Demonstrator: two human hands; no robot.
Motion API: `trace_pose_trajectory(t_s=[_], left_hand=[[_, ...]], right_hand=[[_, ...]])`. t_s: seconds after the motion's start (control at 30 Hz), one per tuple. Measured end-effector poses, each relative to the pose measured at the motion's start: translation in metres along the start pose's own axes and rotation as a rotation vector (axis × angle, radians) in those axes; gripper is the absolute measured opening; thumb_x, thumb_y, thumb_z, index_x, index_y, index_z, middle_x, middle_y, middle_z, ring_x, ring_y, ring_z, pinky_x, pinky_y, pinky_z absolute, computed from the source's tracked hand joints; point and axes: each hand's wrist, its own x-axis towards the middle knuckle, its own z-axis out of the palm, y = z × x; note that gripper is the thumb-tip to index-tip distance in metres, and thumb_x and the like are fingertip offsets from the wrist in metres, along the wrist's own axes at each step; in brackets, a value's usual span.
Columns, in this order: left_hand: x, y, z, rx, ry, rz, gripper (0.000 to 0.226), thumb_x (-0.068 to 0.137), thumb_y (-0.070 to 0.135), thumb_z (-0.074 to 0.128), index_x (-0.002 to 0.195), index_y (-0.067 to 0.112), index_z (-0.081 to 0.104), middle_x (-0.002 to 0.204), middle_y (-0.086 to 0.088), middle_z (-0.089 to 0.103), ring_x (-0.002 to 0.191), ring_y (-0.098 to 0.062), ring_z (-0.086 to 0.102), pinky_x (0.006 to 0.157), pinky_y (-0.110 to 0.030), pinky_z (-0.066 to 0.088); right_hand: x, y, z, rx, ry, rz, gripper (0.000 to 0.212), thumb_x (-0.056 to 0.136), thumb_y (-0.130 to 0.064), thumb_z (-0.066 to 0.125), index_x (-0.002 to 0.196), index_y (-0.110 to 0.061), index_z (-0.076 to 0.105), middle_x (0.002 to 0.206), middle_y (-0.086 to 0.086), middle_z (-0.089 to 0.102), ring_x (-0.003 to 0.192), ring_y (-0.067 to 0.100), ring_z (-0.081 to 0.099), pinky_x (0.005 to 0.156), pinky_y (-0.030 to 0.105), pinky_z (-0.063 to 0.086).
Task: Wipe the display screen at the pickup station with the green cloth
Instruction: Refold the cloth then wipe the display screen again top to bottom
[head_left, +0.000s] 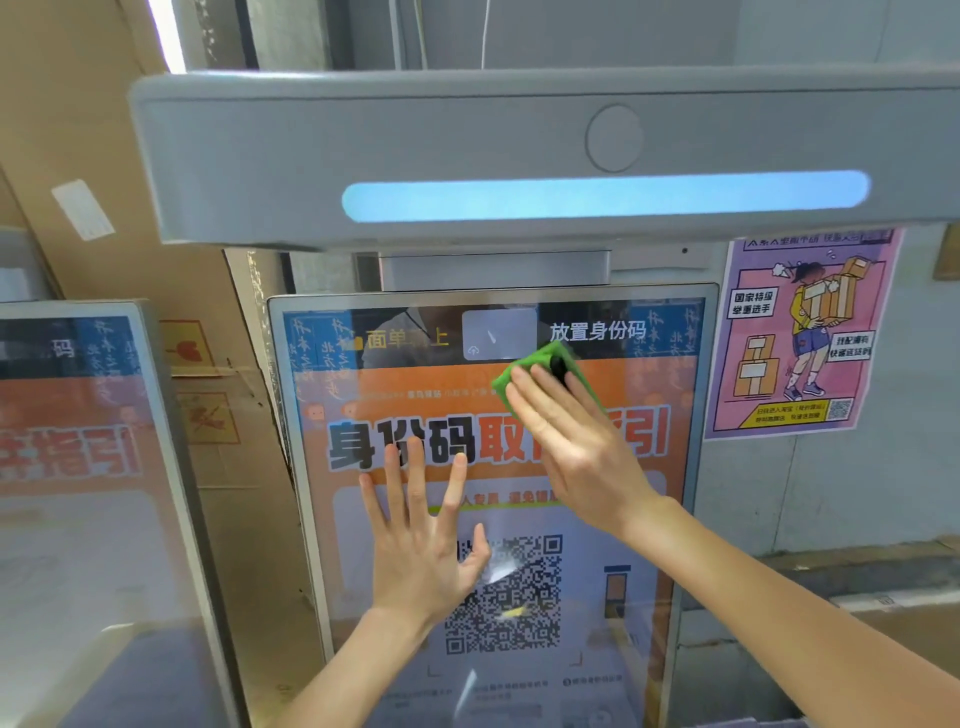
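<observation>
The display screen (649, 519) stands upright in front of me, showing an orange poster with large characters and a QR code. My right hand (571, 441) presses the green cloth (535, 364) flat against the upper part of the screen with straight fingers. Only the cloth's top edge shows past the fingertips. My left hand (421, 540) rests flat on the screen's lower left, fingers spread, holding nothing.
A grey scanner head (467, 145) with a glowing blue light bar overhangs the screen. A second screen (78, 441) stands at the left, with cardboard boxes (156, 234) behind it. A pink poster (800, 332) hangs on the wall at the right.
</observation>
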Motion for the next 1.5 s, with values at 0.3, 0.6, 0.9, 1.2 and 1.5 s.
trace_pose_trajectory(t_s=[0.3,0.6,0.9,1.2,1.5], left_hand=[[-0.003,-0.004,-0.003,0.01,-0.031,0.023,0.09,0.088,0.052,0.058,0.164,0.019,0.02,0.17,-0.028,0.006,0.156,-0.052,0.007,0.122,-0.074,0.011],[-0.008,-0.018,-0.014,0.003,-0.067,0.09,0.084,0.091,0.054,0.055,0.164,0.023,0.026,0.172,-0.021,0.01,0.159,-0.043,0.01,0.125,-0.067,0.014],[-0.017,-0.046,-0.026,0.006,-0.012,0.116,0.072,0.095,0.035,0.063,0.161,0.025,0.035,0.17,-0.016,0.022,0.159,-0.037,0.019,0.126,-0.058,0.022],[-0.034,-0.069,-0.029,0.08,-0.096,0.113,0.072,0.099,0.034,0.05,0.164,0.014,0.024,0.17,-0.025,0.014,0.157,-0.045,0.017,0.119,-0.067,0.027],[-0.036,-0.071,-0.033,0.0,-0.115,0.098,0.077,0.096,0.024,0.058,0.164,0.016,0.023,0.171,-0.022,0.014,0.157,-0.044,0.018,0.12,-0.065,0.029]], right_hand=[[0.04,-0.004,-0.008,0.031,0.084,0.11,0.065,0.093,0.021,0.051,0.155,0.002,0.042,0.164,0.016,0.038,0.158,0.029,0.027,0.131,0.048,0.019],[0.001,-0.019,0.004,-0.028,-0.062,-0.121,0.073,0.09,0.018,0.056,0.158,-0.003,0.038,0.166,0.012,0.035,0.158,0.026,0.027,0.13,0.047,0.024],[0.055,-0.04,0.018,-0.025,0.059,-0.007,0.066,0.09,0.02,0.051,0.153,0.002,0.046,0.162,0.017,0.041,0.156,0.031,0.032,0.13,0.049,0.023],[0.076,-0.052,0.021,-0.068,0.056,-0.03,0.07,0.087,0.018,0.053,0.155,-0.001,0.045,0.163,0.014,0.042,0.156,0.029,0.032,0.129,0.05,0.025],[0.05,-0.07,0.035,-0.109,-0.103,-0.222,0.062,0.096,0.007,0.048,0.157,-0.005,0.042,0.166,0.01,0.037,0.157,0.026,0.029,0.13,0.046,0.023]])
